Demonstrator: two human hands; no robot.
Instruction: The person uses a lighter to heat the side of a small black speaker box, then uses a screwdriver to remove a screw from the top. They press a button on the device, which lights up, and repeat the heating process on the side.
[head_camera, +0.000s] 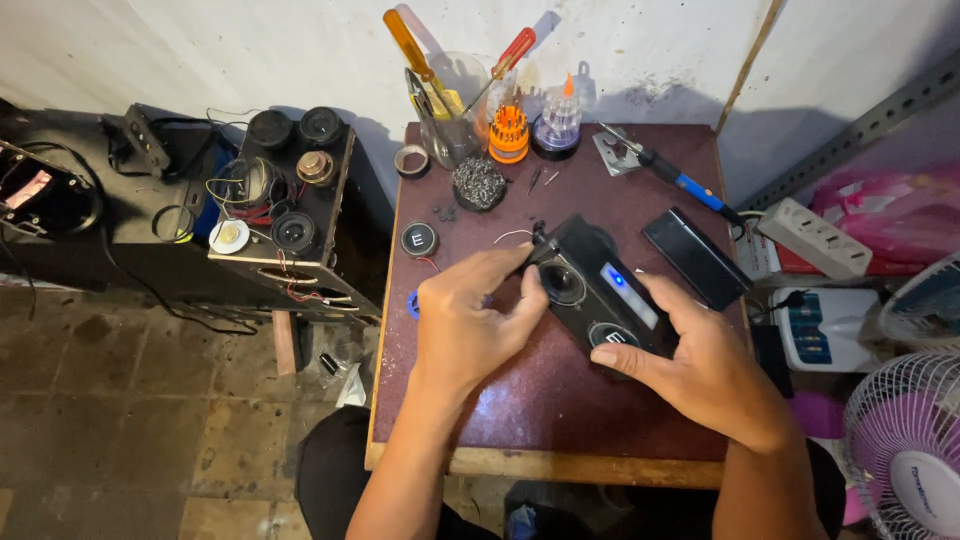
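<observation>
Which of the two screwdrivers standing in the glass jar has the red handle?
The right-hand screwdriver, leaning toward the right, has the red handle. The other screwdriver, leaning left in the same glass jar, has an orange-yellow handle.

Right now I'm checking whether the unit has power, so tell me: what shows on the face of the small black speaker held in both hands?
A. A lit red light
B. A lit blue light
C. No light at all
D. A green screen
B: a small blue light glows on the black speaker, between its two round drivers, while the left hand and right hand hold it.
</observation>
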